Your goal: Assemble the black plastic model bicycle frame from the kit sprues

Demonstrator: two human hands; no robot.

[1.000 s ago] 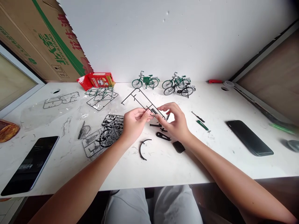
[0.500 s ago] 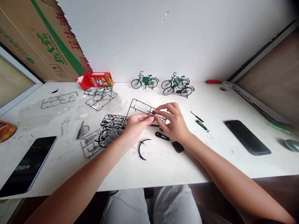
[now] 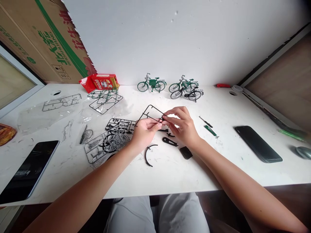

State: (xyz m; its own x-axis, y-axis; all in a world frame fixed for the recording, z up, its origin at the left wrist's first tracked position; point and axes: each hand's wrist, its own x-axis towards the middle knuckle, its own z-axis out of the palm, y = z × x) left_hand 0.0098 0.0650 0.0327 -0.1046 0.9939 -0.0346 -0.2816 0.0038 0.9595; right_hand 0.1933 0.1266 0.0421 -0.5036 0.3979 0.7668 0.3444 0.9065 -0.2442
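Observation:
A thin black plastic sprue frame (image 3: pixel 143 114) is held up between my hands, tilted above the table. My left hand (image 3: pixel 145 132) pinches it from below, thumb against the fingers. The fingertips of my right hand (image 3: pixel 182 125) close on its right side, at a small black part (image 3: pixel 163 118) mostly covered by the fingers. Below the hands lie a curved black mudguard (image 3: pixel 146 156), a slotted black chain-cover-like piece (image 3: pixel 169 141) and a black rectangular piece (image 3: pixel 186 152). Left of my left hand is a pile of black sprues and spoked wheels (image 3: pixel 116 139).
Green model bicycles (image 3: pixel 151 84) and a black one (image 3: pixel 186 94) stand at the back wall. Right are a small screwdriver-like tool (image 3: pixel 205 121), green tweezers-like tool (image 3: pixel 211 131) and phone (image 3: pixel 258 144). Left are another phone (image 3: pixel 29 171), empty sprues (image 3: pixel 106 104) and a red box (image 3: pixel 104 82).
The sprue frame has turned and tilted, its far corner shifting right and nearer. Both hands stay close together at its edge, with the fingers slightly regripped.

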